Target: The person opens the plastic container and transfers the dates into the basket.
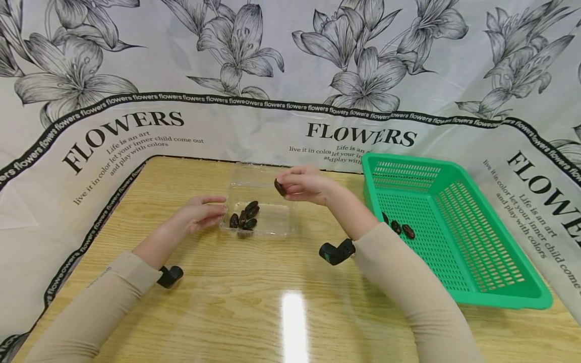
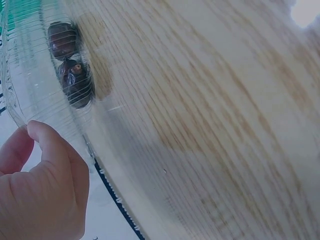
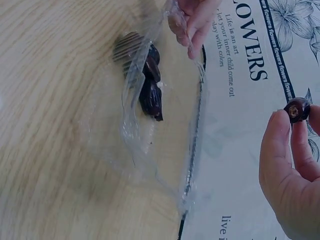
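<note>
Between thumb and fingertips, my right hand [image 1: 309, 186] pinches a dark brown date [image 1: 280, 187], held above the right side of a clear plastic box [image 1: 275, 228]. The date's stem end [image 3: 294, 111] shows in the right wrist view. My left hand [image 1: 199, 214] pinches the box's left rim, as the left wrist view shows with thumb and finger [image 2: 47, 137] meeting at the edge. Several glossy dates [image 1: 249, 223] lie together in the left part of the box. Its clear lid [image 1: 254, 175] stands open toward the back.
A green plastic basket [image 1: 458, 297] with slotted walls stands on the right, with several dates [image 1: 408, 231] at its left side, partly hidden by my right arm. A flower-printed cloth [image 1: 254, 131] hangs behind the wooden table [image 1: 236, 302]. Each wrist carries a black camera mount [image 1: 337, 251].
</note>
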Demonstrator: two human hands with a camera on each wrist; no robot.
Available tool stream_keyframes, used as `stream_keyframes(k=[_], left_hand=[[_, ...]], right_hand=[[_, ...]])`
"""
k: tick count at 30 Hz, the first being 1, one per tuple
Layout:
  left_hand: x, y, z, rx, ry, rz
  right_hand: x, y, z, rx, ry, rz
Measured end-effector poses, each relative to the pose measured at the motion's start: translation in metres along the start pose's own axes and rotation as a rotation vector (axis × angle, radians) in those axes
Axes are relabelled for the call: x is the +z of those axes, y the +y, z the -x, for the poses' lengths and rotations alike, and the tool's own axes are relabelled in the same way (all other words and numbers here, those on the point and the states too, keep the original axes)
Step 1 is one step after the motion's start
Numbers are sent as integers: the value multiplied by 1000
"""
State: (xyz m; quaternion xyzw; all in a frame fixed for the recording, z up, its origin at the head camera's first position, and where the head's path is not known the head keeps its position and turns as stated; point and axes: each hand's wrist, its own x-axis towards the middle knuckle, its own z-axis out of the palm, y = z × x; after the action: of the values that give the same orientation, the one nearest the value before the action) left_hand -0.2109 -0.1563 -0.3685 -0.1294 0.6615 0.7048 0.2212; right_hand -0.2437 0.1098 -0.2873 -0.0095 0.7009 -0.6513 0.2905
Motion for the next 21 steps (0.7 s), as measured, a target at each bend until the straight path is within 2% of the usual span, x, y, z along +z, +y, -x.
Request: stream_keyframes(k=[7,21], left_hand=[[0,0,0,-2,-5,-18],[1,0,-1,-6,8,-16]], right_hand=[[-18,-7,15,-1,-9,18],[-63,-9,38,-39,12,-36]])
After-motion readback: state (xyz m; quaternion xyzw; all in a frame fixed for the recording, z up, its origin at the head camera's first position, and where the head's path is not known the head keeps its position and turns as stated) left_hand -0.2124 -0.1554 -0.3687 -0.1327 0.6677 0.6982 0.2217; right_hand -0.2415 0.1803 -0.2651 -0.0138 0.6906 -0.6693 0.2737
